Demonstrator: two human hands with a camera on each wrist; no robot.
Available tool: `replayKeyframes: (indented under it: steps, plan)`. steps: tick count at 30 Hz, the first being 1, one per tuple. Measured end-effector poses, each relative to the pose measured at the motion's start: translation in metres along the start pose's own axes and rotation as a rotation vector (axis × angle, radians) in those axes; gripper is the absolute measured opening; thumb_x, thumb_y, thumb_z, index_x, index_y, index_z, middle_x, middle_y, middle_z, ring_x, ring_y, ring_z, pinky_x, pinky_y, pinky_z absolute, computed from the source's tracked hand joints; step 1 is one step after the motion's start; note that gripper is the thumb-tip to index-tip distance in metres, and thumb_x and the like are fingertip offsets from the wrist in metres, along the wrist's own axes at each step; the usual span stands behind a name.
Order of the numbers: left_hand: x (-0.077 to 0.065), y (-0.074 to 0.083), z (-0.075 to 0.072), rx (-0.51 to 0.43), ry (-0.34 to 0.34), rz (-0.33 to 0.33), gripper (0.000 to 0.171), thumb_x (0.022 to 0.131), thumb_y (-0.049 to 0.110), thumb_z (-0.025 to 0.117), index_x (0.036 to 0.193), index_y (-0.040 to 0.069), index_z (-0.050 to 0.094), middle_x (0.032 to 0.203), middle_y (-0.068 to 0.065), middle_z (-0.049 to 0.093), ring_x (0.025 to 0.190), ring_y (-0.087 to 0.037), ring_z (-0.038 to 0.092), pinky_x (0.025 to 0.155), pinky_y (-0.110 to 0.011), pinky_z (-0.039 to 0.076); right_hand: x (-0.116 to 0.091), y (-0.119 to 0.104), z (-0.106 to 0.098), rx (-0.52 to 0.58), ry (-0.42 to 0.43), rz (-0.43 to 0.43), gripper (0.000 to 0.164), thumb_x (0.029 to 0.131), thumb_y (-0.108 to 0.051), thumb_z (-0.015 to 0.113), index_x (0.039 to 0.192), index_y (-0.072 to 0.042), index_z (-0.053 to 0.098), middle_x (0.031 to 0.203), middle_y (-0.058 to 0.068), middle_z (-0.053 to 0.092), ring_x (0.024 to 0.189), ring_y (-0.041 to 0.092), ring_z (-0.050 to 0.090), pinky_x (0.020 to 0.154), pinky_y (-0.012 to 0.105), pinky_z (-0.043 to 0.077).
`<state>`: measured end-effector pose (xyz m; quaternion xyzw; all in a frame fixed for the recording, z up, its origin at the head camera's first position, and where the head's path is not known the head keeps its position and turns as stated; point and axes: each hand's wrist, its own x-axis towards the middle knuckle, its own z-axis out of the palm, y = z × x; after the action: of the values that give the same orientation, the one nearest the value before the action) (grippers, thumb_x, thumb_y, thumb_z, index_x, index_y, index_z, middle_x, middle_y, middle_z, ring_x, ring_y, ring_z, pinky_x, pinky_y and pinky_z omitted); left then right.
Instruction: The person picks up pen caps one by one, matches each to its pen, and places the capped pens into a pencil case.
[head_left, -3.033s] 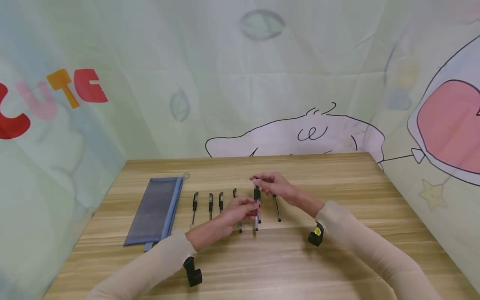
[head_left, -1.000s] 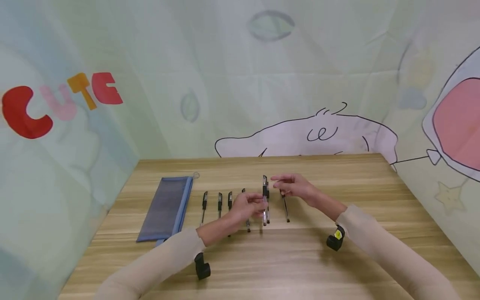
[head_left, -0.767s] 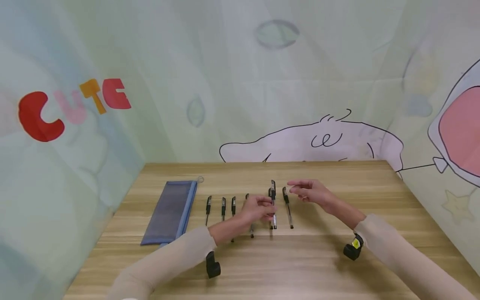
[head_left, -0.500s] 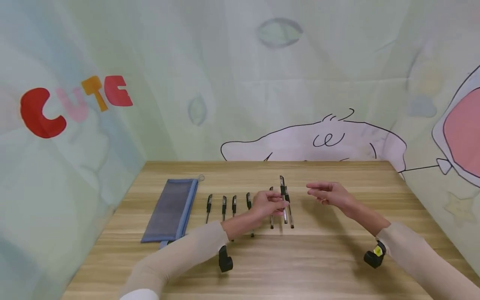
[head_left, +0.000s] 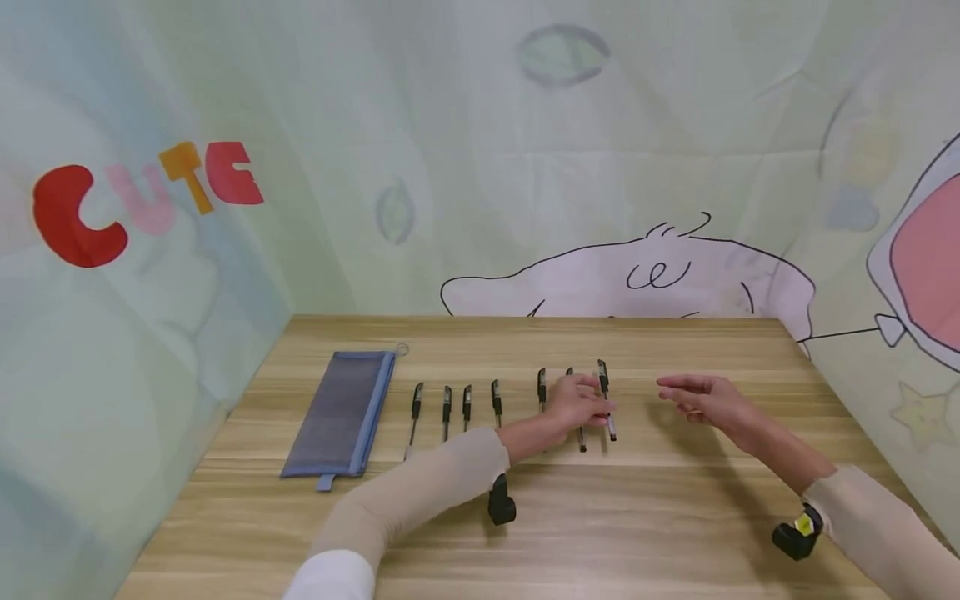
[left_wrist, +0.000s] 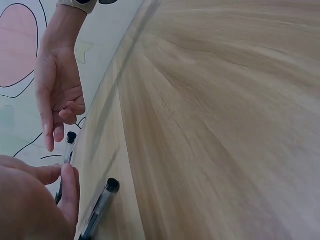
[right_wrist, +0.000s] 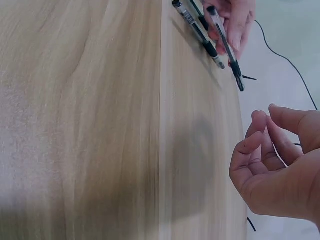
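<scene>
My left hand (head_left: 572, 408) pinches a clear pen with a black cap and grip (head_left: 603, 377) between thumb and fingers, raised a little above the table, as its shadow shows. Partly under that hand lies another pen (head_left: 582, 440) of the same kind; the right wrist view shows this lying pen (right_wrist: 192, 27) beside the held one (right_wrist: 227, 47). To the left, several like pens (head_left: 496, 398) lie in a row, caps toward the back, some hidden by my left forearm. My right hand (head_left: 712, 404) hovers to the right of the held pen, fingers loosely bent, holding nothing.
A blue mesh zip pouch (head_left: 333, 412) lies flat at the table's left, its ring at the back corner. The wood-grain table (head_left: 600, 533) ends at a printed fabric backdrop (head_left: 480, 167). Black cameras (head_left: 501, 502) are worn on both wrists.
My left hand has carried the pen rightward past the lying pens. My right hand, which touched the held pen's cap end earlier, has let go and drawn away to the right.
</scene>
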<state>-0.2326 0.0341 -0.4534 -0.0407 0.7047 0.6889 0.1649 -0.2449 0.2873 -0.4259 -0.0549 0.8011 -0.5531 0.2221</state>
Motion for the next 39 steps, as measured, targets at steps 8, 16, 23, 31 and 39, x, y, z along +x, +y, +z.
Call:
replayKeyframes:
  steps: [8, 16, 23, 31, 39]
  plan:
    - [0.004, -0.002, 0.02, 0.092, -0.003, 0.012, 0.049, 0.086, 0.001, 0.08, 0.129, 0.002, 0.057, 0.086, -0.009, 0.073, 0.073, -0.025, 0.076, 0.069, -0.03, 0.063, -0.002, 0.008, 0.002, 0.026, -0.007, 0.01, 0.048, 0.104, -0.028, 0.062, 0.14, 0.002, 0.057, 0.103, -0.018, 0.071, 0.085, 0.005, 0.064, 0.074, 0.023, 0.054]
    - [0.008, -0.009, 0.028, 0.138, 0.003, 0.021, 0.049, 0.084, 0.0, 0.08, 0.128, 0.005, 0.059, 0.08, -0.009, 0.073, 0.056, -0.01, 0.065, 0.062, -0.026, 0.061, -0.007, 0.019, 0.003, 0.093, -0.017, 0.046, 0.047, 0.103, -0.026, 0.062, 0.14, 0.002, 0.058, 0.099, -0.014, 0.069, 0.08, 0.003, 0.062, 0.068, 0.02, 0.05]
    - [0.016, -0.005, 0.037, 0.359, 0.031, 0.049, 0.049, 0.081, 0.004, 0.085, 0.123, 0.005, 0.061, 0.072, -0.003, 0.069, 0.049, -0.009, 0.062, 0.05, -0.021, 0.055, -0.007, 0.023, 0.001, 0.099, -0.019, 0.071, 0.053, 0.104, -0.028, 0.061, 0.145, 0.005, 0.051, 0.099, -0.015, 0.068, 0.08, 0.002, 0.061, 0.068, 0.02, 0.049]
    - [0.018, -0.002, 0.03, 0.312, 0.04, -0.024, 0.05, 0.08, -0.001, 0.085, 0.122, 0.004, 0.058, 0.075, -0.006, 0.066, 0.048, -0.01, 0.06, 0.053, -0.023, 0.058, -0.005, 0.022, 0.005, 0.083, -0.005, 0.096, 0.058, 0.103, -0.031, 0.063, 0.146, 0.005, 0.05, 0.094, -0.011, 0.066, 0.081, 0.003, 0.061, 0.069, 0.021, 0.05]
    - [0.013, 0.007, 0.021, 0.21, -0.001, -0.049, 0.045, 0.083, 0.0, 0.082, 0.122, -0.001, 0.06, 0.106, -0.014, 0.071, 0.072, -0.026, 0.076, 0.069, -0.028, 0.063, -0.01, 0.025, -0.001, 0.088, -0.01, 0.091, 0.057, 0.103, -0.032, 0.062, 0.146, 0.004, 0.05, 0.098, -0.012, 0.067, 0.081, 0.002, 0.062, 0.069, 0.019, 0.049]
